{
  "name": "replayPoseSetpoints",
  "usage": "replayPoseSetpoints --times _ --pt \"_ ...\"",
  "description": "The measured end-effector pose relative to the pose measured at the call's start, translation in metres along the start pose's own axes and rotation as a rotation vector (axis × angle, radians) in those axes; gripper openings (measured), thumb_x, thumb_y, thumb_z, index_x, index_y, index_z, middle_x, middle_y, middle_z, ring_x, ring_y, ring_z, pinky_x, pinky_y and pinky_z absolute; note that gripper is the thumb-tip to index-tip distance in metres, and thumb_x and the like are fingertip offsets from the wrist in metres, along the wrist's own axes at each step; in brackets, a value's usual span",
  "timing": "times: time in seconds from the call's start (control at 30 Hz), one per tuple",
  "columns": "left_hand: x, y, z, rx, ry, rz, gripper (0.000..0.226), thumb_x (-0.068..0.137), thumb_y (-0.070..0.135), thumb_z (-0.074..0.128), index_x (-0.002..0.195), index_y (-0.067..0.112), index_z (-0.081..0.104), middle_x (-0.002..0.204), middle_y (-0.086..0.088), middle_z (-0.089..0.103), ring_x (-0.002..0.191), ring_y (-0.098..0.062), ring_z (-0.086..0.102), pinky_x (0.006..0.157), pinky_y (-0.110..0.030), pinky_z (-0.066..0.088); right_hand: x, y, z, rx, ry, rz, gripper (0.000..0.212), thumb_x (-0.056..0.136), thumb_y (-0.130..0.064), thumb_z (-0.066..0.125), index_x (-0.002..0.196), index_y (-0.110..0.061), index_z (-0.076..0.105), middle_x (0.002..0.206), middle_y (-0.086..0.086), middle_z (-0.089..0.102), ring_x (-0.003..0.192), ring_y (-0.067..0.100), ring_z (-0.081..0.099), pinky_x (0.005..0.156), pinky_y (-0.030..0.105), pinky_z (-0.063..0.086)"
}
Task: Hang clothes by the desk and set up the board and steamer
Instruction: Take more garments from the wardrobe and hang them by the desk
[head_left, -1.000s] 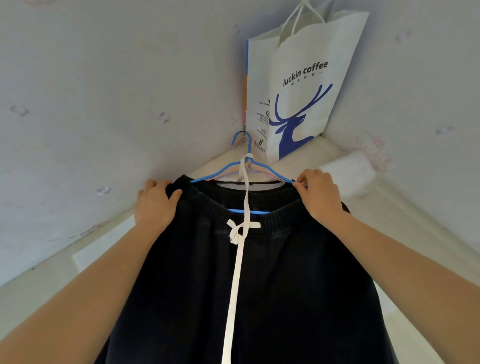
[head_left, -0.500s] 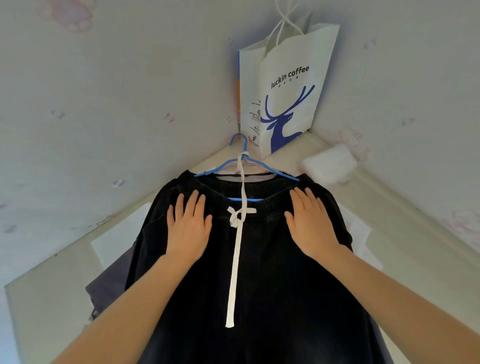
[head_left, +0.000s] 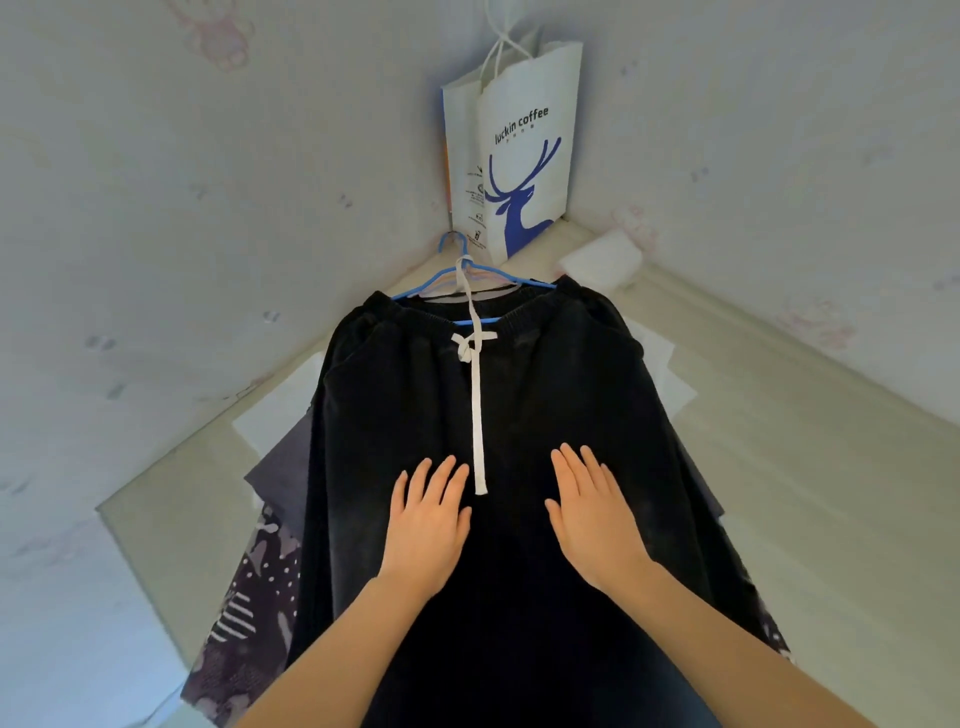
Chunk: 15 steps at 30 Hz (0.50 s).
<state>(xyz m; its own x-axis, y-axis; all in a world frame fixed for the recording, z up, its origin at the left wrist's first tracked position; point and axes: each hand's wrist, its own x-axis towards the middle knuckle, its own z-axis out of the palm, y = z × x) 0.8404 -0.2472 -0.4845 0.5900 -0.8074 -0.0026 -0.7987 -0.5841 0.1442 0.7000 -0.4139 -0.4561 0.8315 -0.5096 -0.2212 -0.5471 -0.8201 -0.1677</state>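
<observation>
Black drawstring trousers (head_left: 519, 405) on thin blue hanger (head_left: 415, 289), twelve o'clock | our left hand (head_left: 428, 525), right hand (head_left: 592, 514) pressed flat | tugging could unhook it

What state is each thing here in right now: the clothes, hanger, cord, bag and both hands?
Trousers: black, hung on the hanger, waistband up, spread flat.
Hanger: blue, carrying the trousers; what its hook sits on cannot be told.
Drawstring: knotted at the waistband, one end hanging loose.
Left hand: flat on the trousers, fingers straight.
Right hand: flat on the trousers, fingers straight.
Patterned garment: behind the trousers, mostly covered.
Paper bag: upright in the corner.
</observation>
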Motion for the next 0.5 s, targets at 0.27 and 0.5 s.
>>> replayPoseSetpoints --times 0.27,0.5 --pt "-0.114 0.016 0.005 0.033 -0.009 0.17 0.049 0.077 0.03 0.075 0.123 0.017 0.065 0.126 0.001 0.064 0.121 -0.023 0.058 0.103 -0.047 0.044 -0.126 -0.024 0.032 -0.018 -0.019 0.097 0.058 0.101 -0.035 0.036 0.15 -0.007 0.024 0.153 0.008 0.034 0.145 0.03 0.02 0.117 0.042 0.022" --pt "-0.17 0.024 -0.008 0.0 -0.045 0.213 0.05 0.071 0.023 0.08 0.119 0.018 0.067 0.115 0.002 0.069 0.11 -0.022 0.064 0.094 -0.045 0.051 -0.201 -0.026 0.018 0.028 0.0 0.219 0.056 0.103 -0.037 0.026 0.152 -0.012 0.016 0.156 0.004 0.025 0.147 0.025 0.011 0.12 0.038 0.013"
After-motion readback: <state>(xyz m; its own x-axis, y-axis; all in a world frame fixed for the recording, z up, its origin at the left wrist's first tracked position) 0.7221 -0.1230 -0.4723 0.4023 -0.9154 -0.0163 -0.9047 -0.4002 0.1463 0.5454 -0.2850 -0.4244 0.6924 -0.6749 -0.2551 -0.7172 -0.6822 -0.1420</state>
